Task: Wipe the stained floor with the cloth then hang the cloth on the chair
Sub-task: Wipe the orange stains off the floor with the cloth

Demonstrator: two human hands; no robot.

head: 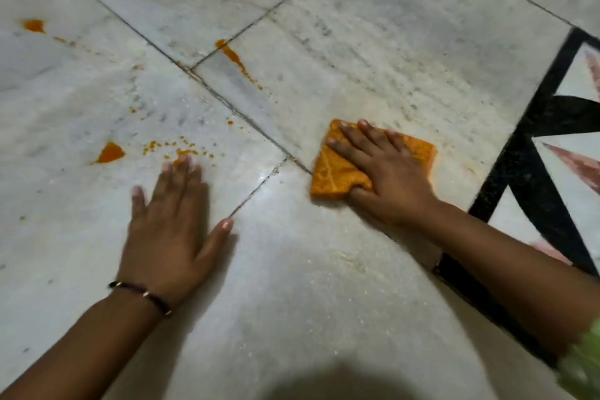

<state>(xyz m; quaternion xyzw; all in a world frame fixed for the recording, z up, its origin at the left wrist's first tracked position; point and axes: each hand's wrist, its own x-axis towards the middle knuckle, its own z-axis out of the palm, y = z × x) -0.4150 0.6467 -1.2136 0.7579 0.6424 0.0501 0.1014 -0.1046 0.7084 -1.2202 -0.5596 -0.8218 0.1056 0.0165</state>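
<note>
My left hand (168, 230) flat on marble floor (324, 302), fingers spread, holding nothing, bracing. My right hand (383, 169) pressed flat on folded orange cloth (334, 172), thumb hooked at its near edge, by tile joint. Cloth looks soft, light, likely damp; should slide easily on smooth marble. Best held palm-down, pad kept folded. Black inlay border (519, 172) just right of cloth. Open room left and ahead: orange stains (110, 153) beyond left fingertips, more (233, 57) farther off. Chair not in view.

left hand (168, 230) flat with fingers spread, right hand (386, 172) pressing palm-down
</note>
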